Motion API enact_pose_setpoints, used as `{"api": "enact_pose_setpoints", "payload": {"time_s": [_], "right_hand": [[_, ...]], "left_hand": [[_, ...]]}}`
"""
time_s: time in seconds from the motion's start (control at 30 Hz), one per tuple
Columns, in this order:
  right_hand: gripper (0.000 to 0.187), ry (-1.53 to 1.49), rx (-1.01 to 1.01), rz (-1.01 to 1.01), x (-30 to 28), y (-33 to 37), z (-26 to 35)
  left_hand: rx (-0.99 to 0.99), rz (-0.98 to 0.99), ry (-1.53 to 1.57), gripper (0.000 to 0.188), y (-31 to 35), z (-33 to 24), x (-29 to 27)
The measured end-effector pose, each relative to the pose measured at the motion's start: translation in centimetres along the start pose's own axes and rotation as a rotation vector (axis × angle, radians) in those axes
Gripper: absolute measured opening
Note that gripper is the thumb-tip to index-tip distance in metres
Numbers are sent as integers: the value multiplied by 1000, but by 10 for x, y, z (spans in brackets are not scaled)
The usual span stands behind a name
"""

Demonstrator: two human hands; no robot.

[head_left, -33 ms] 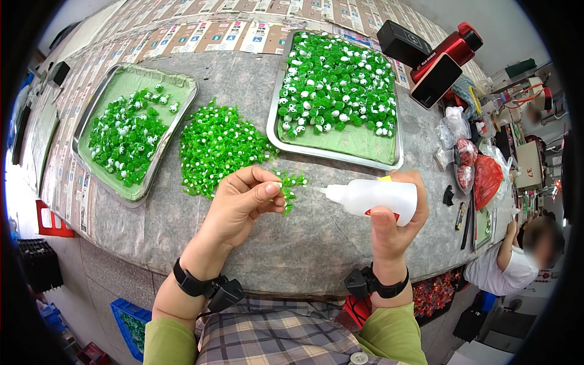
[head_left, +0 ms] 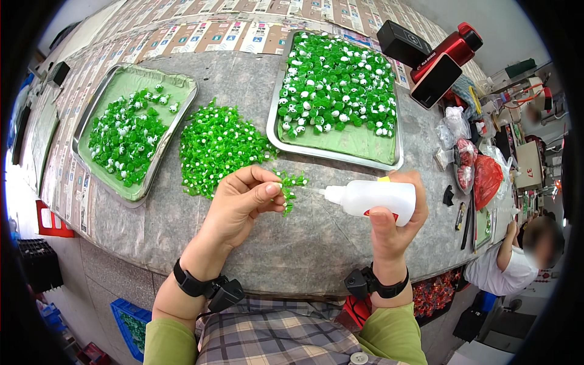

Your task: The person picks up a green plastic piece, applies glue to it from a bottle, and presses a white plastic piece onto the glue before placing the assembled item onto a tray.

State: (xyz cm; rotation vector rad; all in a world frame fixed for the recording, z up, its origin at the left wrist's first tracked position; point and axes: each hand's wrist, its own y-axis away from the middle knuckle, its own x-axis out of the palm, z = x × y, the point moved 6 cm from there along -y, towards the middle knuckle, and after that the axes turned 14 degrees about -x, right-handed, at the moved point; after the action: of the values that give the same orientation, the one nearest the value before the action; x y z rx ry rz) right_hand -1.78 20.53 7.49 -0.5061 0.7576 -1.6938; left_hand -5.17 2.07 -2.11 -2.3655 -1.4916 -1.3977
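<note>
My left hand (head_left: 238, 204) is closed in a pinch on a small green-and-white piece (head_left: 279, 185), mostly hidden by the fingertips. My right hand (head_left: 395, 234) grips a white squeeze bottle (head_left: 382, 199), tipped sideways with its thin nozzle pointing left at that piece. The nozzle's tip is close to the piece; whether they touch, I cannot tell. Just past my left hand lies a heap of small bright green pieces with white spots (head_left: 222, 146), and a few loose ones (head_left: 297, 180) lie beside the fingers.
Green-and-white panda-like pieces (head_left: 340, 79) fill a large metal tray (head_left: 334, 157) at the back. A smaller tray (head_left: 135, 196) stands left. A phone (head_left: 436, 81), a red bottle (head_left: 467, 40) and a red bag (head_left: 488, 181) are at the right, where another person (head_left: 505, 267) sits.
The squeeze bottle in my right hand has shifted very slightly left, toward the pinched piece. My left hand looks unmoved.
</note>
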Motion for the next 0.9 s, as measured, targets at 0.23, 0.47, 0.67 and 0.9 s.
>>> {"api": "enact_pose_setpoints", "payload": {"time_s": [0.23, 0.47, 0.67, 0.9], "right_hand": [[33, 53, 32, 87, 4, -1, -1], [31, 37, 32, 89, 7, -1, -2], [35, -11, 56, 8, -7, 2, -9], [37, 17, 303, -137, -62, -7, -40]], "left_hand": [[67, -43, -12, 12, 2, -5, 1], [84, -51, -9, 12, 2, -6, 0], [79, -57, -7, 12, 1, -6, 1], [77, -113, 3, 11, 1, -4, -1]]}}
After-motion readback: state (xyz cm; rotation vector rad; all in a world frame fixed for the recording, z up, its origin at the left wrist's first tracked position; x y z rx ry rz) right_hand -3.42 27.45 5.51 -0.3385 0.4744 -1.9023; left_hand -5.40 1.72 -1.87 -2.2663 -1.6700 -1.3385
